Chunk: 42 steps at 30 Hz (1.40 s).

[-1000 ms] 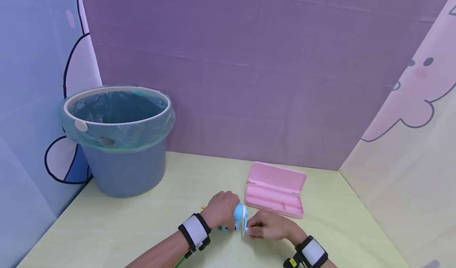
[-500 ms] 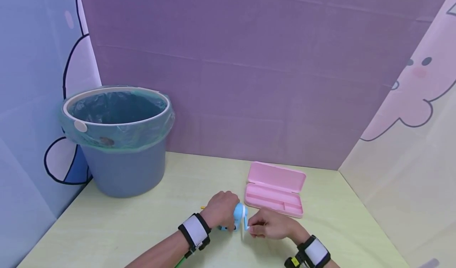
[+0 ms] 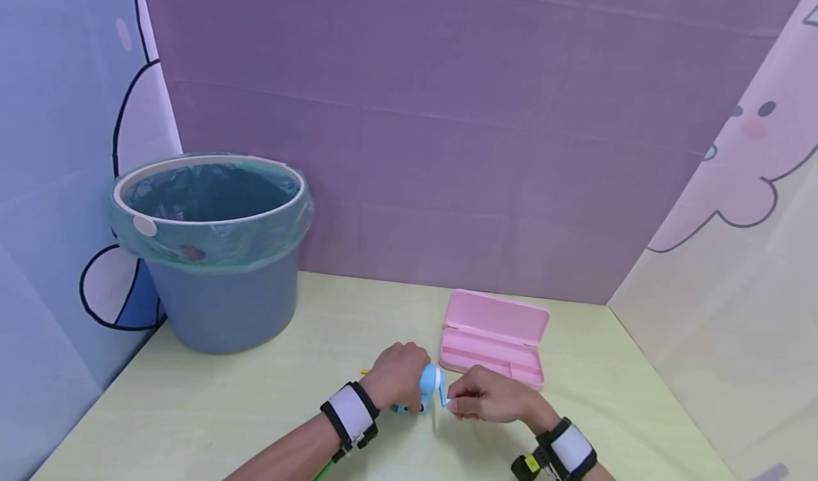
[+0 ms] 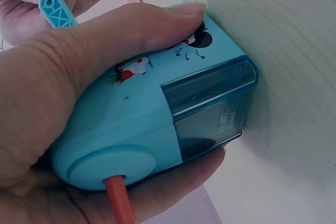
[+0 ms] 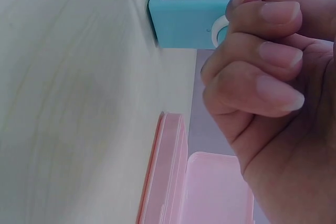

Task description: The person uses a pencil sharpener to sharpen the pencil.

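Note:
A light-blue crank pencil sharpener with small cartoon prints and a clear shavings drawer stands on the table. My left hand grips its body, thumb on one side and fingers on the other. Out of the round front hole sticks an orange-red pencil; its tip is hidden inside. On the opposite side, my right hand pinches the end of the blue crank handle between thumb and fingertips. In the right wrist view the curled fingers cover the crank's knob.
Behind the right hand, an open pink pencil case lies on the pale wood-look table, its divided tray facing up. A blue bin with a green liner stands at the back left. Purple cloth hangs behind.
My right hand has risen slightly and shifted a little right, swinging the crank's end with it. The left hand, sharpener and pencil stay where they were.

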Each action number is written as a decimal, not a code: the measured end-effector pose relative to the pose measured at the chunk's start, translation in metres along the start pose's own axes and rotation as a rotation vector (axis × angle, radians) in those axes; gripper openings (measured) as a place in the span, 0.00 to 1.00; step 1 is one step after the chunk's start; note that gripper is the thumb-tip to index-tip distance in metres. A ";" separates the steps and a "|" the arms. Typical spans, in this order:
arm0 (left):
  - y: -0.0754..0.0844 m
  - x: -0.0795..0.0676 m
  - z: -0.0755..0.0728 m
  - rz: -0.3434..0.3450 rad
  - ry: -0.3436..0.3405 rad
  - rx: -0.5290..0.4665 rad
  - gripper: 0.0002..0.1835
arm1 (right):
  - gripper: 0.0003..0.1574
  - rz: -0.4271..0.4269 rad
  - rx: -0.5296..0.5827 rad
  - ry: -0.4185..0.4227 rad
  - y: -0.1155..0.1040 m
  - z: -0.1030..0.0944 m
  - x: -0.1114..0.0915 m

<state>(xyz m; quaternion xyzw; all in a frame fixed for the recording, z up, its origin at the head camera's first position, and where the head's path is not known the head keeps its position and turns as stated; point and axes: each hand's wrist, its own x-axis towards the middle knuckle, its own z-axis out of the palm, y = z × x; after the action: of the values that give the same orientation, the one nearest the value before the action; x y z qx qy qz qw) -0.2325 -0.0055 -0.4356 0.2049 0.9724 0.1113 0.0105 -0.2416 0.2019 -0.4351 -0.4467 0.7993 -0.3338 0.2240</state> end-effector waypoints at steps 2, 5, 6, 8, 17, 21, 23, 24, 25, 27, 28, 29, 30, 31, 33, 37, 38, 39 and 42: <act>0.000 0.000 0.000 0.000 0.000 -0.003 0.27 | 0.22 -0.002 0.002 -0.002 -0.001 -0.001 0.000; 0.000 -0.001 -0.001 0.005 -0.001 -0.006 0.26 | 0.22 -0.013 -0.014 0.003 -0.001 -0.003 0.000; 0.000 -0.001 -0.002 0.009 0.003 -0.005 0.26 | 0.21 -0.018 -0.018 0.008 -0.002 -0.005 0.000; -0.001 -0.001 -0.002 0.016 0.010 -0.003 0.26 | 0.21 -0.023 -0.027 0.018 -0.003 -0.007 0.000; -0.003 0.003 -0.002 0.025 0.012 -0.002 0.27 | 0.21 0.001 -0.006 0.042 -0.006 -0.015 0.001; -0.003 0.003 -0.002 0.016 0.009 -0.008 0.27 | 0.20 -0.004 -0.004 0.060 -0.006 -0.020 0.002; -0.003 0.004 -0.003 0.011 0.007 -0.010 0.27 | 0.20 -0.001 -0.005 0.067 -0.007 -0.022 0.003; -0.003 0.004 -0.003 0.007 0.003 -0.014 0.27 | 0.19 -0.001 -0.004 0.068 -0.007 -0.023 0.004; -0.002 0.004 -0.003 0.003 -0.002 -0.019 0.27 | 0.18 0.001 -0.003 0.071 -0.007 -0.024 0.004; -0.002 0.004 -0.004 -0.003 -0.009 -0.027 0.28 | 0.16 0.001 0.005 0.077 -0.009 -0.026 0.004; -0.002 0.004 -0.003 -0.002 -0.010 -0.029 0.28 | 0.16 0.000 0.007 0.077 -0.010 -0.026 0.004; -0.002 0.003 -0.003 -0.003 -0.010 -0.031 0.27 | 0.16 -0.004 0.009 0.075 -0.010 -0.027 0.005; -0.002 0.003 -0.003 -0.002 -0.010 -0.034 0.27 | 0.15 -0.005 0.011 0.071 -0.011 -0.027 0.005; -0.003 0.003 -0.004 -0.002 -0.011 -0.036 0.27 | 0.15 -0.005 0.011 0.069 -0.011 -0.027 0.005; -0.003 0.002 -0.004 0.003 -0.008 -0.038 0.27 | 0.15 -0.006 0.004 0.073 -0.011 -0.027 0.005; -0.002 0.002 -0.004 0.005 -0.012 -0.050 0.26 | 0.14 0.012 0.001 0.097 -0.009 -0.029 0.005; -0.002 0.002 -0.004 0.007 -0.011 -0.050 0.26 | 0.14 0.016 0.000 0.103 -0.008 -0.030 0.005; -0.002 0.002 -0.004 0.008 -0.012 -0.051 0.26 | 0.14 0.019 -0.002 0.109 -0.007 -0.030 0.005; -0.002 0.001 -0.003 0.010 -0.007 -0.052 0.26 | 0.13 0.030 -0.016 0.123 -0.005 -0.032 0.007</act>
<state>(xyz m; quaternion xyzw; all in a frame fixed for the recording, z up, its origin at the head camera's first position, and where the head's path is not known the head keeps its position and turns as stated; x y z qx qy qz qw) -0.2347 -0.0071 -0.4326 0.2099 0.9681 0.1357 0.0188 -0.2627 0.2045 -0.4102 -0.4152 0.8206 -0.3510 0.1760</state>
